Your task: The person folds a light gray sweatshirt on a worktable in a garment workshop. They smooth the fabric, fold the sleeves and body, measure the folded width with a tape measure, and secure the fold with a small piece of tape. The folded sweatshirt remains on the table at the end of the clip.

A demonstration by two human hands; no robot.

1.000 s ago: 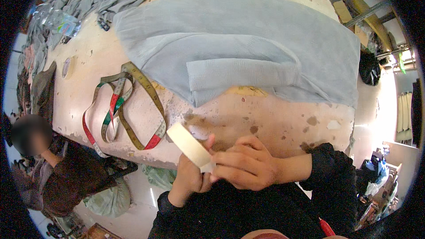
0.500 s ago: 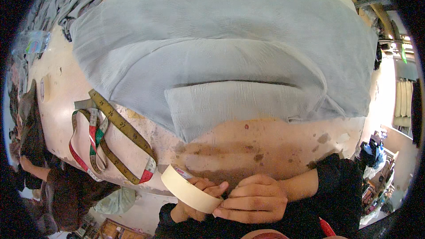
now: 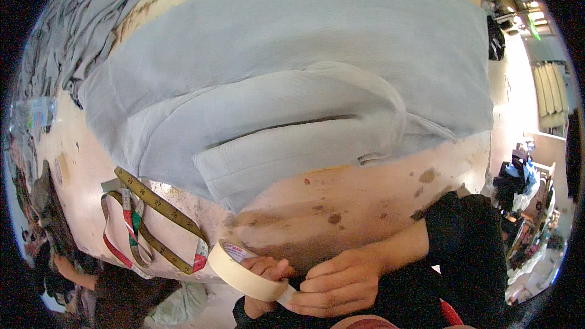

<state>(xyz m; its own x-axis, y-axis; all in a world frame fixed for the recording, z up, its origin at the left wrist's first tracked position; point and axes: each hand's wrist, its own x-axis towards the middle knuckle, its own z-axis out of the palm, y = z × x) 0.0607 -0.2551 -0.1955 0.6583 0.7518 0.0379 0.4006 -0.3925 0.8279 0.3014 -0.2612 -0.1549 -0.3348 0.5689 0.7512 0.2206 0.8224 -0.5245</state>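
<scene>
A roll of cream masking tape [image 3: 239,277] is in my left hand [image 3: 267,267], whose fingers pass through its ring at the table's near edge. My right hand [image 3: 342,283] pinches the free end of the tape, and a short pale strip runs from the roll to its fingers. Beyond both hands lies light grey-blue fabric [image 3: 280,42], with a folded piece [image 3: 274,152] on its near side and a dark slit along the fold. Left of the roll, a looped tape measure [image 3: 164,207] in brown, red, green and white rests on the table.
The pale table [image 3: 384,189] has dark stains along its near side. Another roll of tape [image 3: 61,169] lies at the left edge. Crumpled grey cloth [image 3: 67,30] is heaped at the far left. Another person's arm [image 3: 76,274] shows at lower left, beside a translucent plastic bag [image 3: 181,304].
A short strip of masking tape now shows between the roll and my right fingers, which were against the roll before. The view has turned, so the fabric and tape measure sit differently.
</scene>
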